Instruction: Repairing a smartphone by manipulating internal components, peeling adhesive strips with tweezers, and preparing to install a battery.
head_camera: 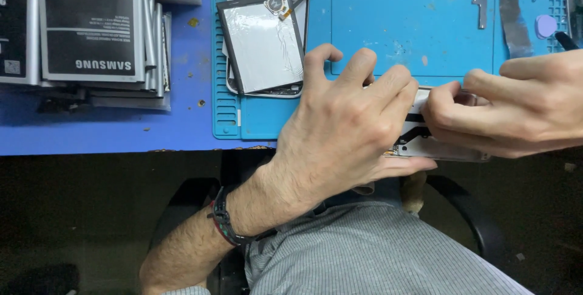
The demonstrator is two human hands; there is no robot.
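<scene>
At the near edge of the blue silicone work mat [364, 21], the left hand [346, 125] clasps a flat, opened silver-and-black phone body [425, 140] (mostly hidden by the fingers), while the right hand [516, 109] pinches its top side. A silver foil-wrapped battery [264, 46] lies near the mat's far left corner.

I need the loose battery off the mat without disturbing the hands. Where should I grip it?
Probably by its two long edges near the far end, coming from above. The silver battery lies flat and tilted on an opened phone; its near corner sits close to the left hand.
</scene>
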